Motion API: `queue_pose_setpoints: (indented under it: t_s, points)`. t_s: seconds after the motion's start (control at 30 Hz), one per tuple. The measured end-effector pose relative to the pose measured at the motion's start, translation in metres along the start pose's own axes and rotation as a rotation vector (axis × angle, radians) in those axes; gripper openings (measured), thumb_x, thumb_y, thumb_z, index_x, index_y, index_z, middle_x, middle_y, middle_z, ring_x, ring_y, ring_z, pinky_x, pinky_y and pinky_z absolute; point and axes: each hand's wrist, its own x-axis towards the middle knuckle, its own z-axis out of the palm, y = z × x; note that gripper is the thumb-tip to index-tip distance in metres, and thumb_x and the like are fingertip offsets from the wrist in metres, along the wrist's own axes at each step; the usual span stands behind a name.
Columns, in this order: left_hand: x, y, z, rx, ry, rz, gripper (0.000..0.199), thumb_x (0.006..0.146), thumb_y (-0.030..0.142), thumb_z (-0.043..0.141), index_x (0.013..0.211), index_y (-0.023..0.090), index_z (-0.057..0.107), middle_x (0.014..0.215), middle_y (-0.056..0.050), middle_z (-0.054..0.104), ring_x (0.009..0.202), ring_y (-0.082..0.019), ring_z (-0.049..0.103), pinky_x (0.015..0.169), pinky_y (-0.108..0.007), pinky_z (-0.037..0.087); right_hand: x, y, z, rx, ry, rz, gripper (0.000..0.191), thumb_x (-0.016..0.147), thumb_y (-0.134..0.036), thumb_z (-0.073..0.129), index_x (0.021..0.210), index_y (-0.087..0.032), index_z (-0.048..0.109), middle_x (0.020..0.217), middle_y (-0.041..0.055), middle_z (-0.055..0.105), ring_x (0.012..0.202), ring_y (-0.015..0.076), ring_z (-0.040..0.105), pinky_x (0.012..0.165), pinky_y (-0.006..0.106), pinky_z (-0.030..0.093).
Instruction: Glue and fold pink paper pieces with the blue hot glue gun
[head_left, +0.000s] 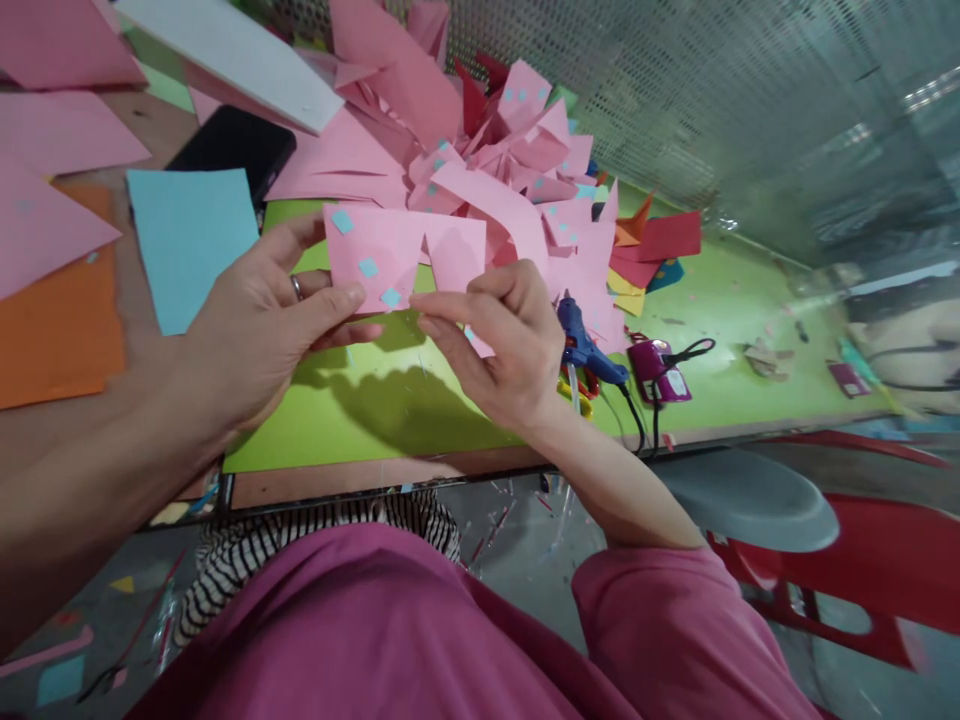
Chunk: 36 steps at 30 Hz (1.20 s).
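My left hand (pixel 281 300) grips a pink paper piece (pixel 379 245) by its left side, thumb in front and fingers behind. Several small light-blue paper squares (pixel 367 267) run diagonally down its front. At the paper's lower right corner, the thumb and index finger of my right hand (pixel 502 345) are pinched together. Whether a tiny scrap also sits between those fingertips is hidden. Just behind, another pink flap (pixel 457 250) shows. A blue hot glue gun (pixel 585 345) lies to the right of my right hand, nozzle pointing up and away.
Pink folded papers (pixel 525 140) are heaped at the back. A light-blue sheet (pixel 196 235), a black phone (pixel 236 145) and an orange sheet (pixel 64 330) lie left. Yellow-handled scissors (pixel 576 398) and a purple corded box (pixel 660 370) lie right. A grey stool (pixel 750 500) stands beside the table.
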Motion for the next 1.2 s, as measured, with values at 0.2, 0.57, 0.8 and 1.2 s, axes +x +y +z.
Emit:
queue_pose_setpoints:
  t_s: [0.2,0.57,0.8,1.2]
  points:
    - [-0.001,-0.001,-0.001,0.023,-0.019,-0.027,0.05,0.074,0.001,0.073,0.118,0.019,0.06,0.083,0.005,0.076,0.068,-0.007,0.072,0.061,-0.014,0.063,-0.007,0.003,0.0,-0.288,-0.118,-0.195,0.032,0.102,-0.042,0.053,0.128,-0.03,0.066,0.087,0.0025,0.054,0.08,0.0144,0.055,0.067,0.027,0.048]
    - [-0.002,-0.001,-0.001,0.05,-0.078,-0.018,0.046,0.074,0.004,0.075,0.115,0.02,0.062,0.088,0.004,0.077,0.073,-0.009,0.073,0.061,-0.016,0.063,-0.005,0.004,-0.003,-0.377,-0.228,-0.238,0.042,0.104,-0.051,0.045,0.135,-0.029,0.06,0.091,0.0038,0.055,0.083,0.0164,0.053,0.07,0.03,0.045]
    - [-0.002,-0.003,-0.002,0.08,-0.089,-0.01,0.046,0.071,0.007,0.076,0.114,0.019,0.063,0.075,0.007,0.075,0.065,-0.008,0.071,0.061,-0.015,0.062,-0.004,0.003,0.001,-0.365,-0.137,-0.284,0.041,0.103,-0.05,0.046,0.127,-0.023,0.065,0.09,0.0042,0.06,0.082,0.0165,0.054,0.069,0.03,0.045]
    - [0.006,-0.007,-0.01,0.176,-0.012,0.065,0.041,0.075,0.016,0.075,0.115,0.021,0.068,0.088,0.001,0.077,0.074,-0.01,0.069,0.068,-0.018,0.062,-0.01,0.012,-0.023,0.101,-0.095,0.113,0.013,0.098,-0.027,0.055,0.097,-0.018,0.066,0.082,0.0011,0.064,0.073,0.0124,0.057,0.066,0.027,0.046]
